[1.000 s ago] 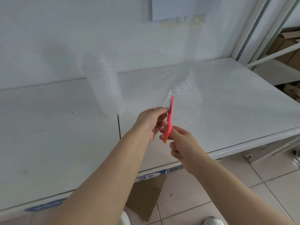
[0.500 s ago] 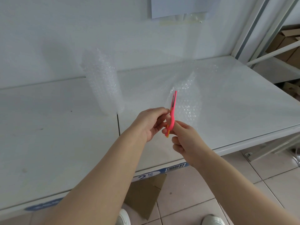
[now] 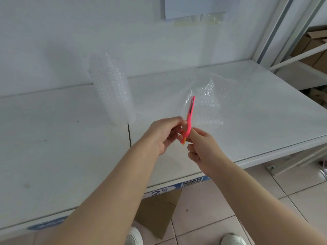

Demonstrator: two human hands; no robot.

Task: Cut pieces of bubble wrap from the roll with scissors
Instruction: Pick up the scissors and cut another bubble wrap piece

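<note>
A tall upright roll of clear bubble wrap (image 3: 111, 91) stands on the white counter (image 3: 53, 147), close to the white wall behind it. From the foot of that roll a loose sheet of the same clear bubble wrap (image 3: 203, 105) runs to the right across the counter, its far end lifted and crinkled. In front of the roll and to its right, both hands meet above the counter. The right hand (image 3: 203, 149) is closed around the handle end of slim pink plastic scissors (image 3: 190, 117) (a bit of orange shows at the bottom of the handle), with the blades pointing up and away, reaching into the raised sheet. The left hand (image 3: 163, 133) is pinched together just left of the scissors, fingertips touching the handle area; whether it also grips the edge of the sheet cannot be told. Below the counter edge, a flat brown cardboard piece (image 3: 155, 211) lies on the tiled floor (image 3: 212, 206).
</note>
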